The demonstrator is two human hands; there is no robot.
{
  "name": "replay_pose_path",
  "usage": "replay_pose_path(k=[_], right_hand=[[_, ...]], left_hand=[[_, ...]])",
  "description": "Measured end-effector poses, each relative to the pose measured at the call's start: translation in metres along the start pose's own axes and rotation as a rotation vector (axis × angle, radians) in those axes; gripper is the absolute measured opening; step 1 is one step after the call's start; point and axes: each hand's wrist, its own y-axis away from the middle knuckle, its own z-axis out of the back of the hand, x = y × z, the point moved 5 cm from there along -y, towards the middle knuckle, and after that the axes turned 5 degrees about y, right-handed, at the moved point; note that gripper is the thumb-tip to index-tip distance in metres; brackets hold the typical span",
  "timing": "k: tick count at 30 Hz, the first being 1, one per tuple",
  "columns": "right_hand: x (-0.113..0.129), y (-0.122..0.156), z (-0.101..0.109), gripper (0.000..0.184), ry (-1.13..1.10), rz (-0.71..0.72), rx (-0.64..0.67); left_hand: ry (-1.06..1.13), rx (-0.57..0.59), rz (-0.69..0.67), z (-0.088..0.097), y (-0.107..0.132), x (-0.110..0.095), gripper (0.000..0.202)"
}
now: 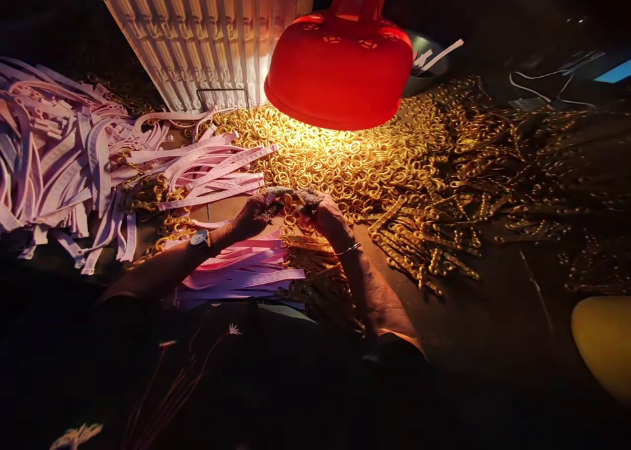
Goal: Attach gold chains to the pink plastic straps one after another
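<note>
Working with left hand [254, 215] and right hand [320, 219] almost touching at the lower edge of the pile, fingers [279, 191] curled nearly shut, pinching something too small to tell. Gold rings [345, 167] are spreading from 12 o'clock to just beside the right hand, with gold strips [419, 233] lying at 3 o'clock. Pink straps [236, 269] are stacking at 6 o'clock under the wrists, a bigger heap [49, 154] sitting at 9 o'clock. Red basket [340, 75] is hanging at 12 o'clock. Dark table [493, 318] is leaving room at 4 o'clock.
</note>
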Motion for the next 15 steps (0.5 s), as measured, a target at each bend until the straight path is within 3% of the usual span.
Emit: replay_pose_path(k=[4, 8, 12, 15], right_hand=[[0.006, 0.019, -0.019, 0.018, -0.014, -0.119, 0.177], [0.008, 0.033, -0.031, 0.019, -0.015, -0.155, 0.288], [0.002, 0.034, -0.038, 0.017, 0.010, -0.169, 0.269], [-0.004, 0.029, -0.037, 0.017, -0.017, -0.138, 0.140]], left_hand=[[-0.218, 0.019, -0.090, 0.002, 0.008, -0.003, 0.034], [-0.371, 0.039, -0.180, 0.000, 0.014, -0.001, 0.027], [-0.408, -0.047, -0.221, 0.000, 0.023, 0.007, 0.023], [-0.311, -0.132, -0.198, 0.001, 0.024, 0.008, 0.011]])
